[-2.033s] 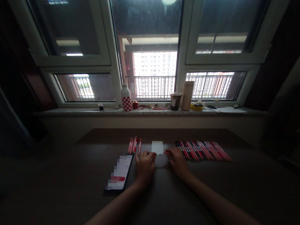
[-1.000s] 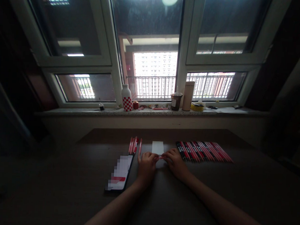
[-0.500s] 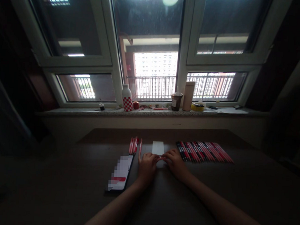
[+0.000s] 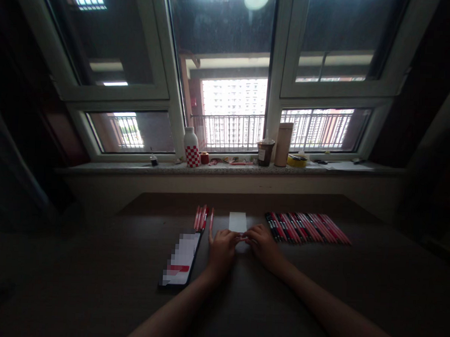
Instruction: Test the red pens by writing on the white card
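My left hand (image 4: 222,249) and my right hand (image 4: 263,245) meet over the table, fingers closed in a pinch. Between their fingertips lies a slim pink pen (image 4: 241,238), mostly covered, so its ends do not show. Just beyond the fingers is a white paper pad (image 4: 238,221). One loose pink pen (image 4: 211,222) lies by my left hand, and left of it sits a small bunch of pink and red pens (image 4: 201,218). On the right, past my right hand, a long row of pink, red and black pens (image 4: 306,227) lies side by side.
A phone (image 4: 179,261) with a lit screen lies left of my left forearm on the dark table (image 4: 94,262). On the windowsill behind stand a checkered bottle (image 4: 192,147), a drink cup (image 4: 265,153), a tall tan flask (image 4: 283,145) and a yellow roll (image 4: 297,161).
Both hands stay in nearly the same place, with the fingers on the pink pen shifted very slightly. The view has moved a touch; the other things lie as before.
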`<state>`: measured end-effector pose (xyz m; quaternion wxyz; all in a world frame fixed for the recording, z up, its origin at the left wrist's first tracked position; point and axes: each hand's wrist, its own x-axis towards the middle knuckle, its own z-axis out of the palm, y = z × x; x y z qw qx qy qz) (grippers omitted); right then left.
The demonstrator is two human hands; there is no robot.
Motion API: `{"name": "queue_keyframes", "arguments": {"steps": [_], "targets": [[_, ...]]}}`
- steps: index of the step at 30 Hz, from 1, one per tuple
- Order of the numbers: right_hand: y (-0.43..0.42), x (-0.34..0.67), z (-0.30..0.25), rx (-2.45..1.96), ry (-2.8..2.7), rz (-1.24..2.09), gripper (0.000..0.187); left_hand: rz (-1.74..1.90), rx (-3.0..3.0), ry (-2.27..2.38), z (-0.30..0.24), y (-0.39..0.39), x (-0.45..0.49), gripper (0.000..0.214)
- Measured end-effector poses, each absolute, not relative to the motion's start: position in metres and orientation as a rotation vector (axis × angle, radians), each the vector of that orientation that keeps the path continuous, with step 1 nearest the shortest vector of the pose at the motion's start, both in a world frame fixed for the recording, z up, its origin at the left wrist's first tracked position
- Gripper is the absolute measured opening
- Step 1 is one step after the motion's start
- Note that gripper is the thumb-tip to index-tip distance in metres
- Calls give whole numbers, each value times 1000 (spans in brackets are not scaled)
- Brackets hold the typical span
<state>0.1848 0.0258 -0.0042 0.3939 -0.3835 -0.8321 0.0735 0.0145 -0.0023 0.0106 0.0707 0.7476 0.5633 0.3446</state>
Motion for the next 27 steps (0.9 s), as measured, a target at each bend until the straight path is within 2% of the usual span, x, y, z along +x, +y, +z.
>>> {"name": "queue_keyframes", "arguments": {"steps": [14,27], "targets": [[27,185,-7,-1033,-2093,86,19,985,2313,1825,5,-2,16,26],[28,184,-6,-1049,-2115,105,21,1034,2286,1738,6,-1,13,19]]}}
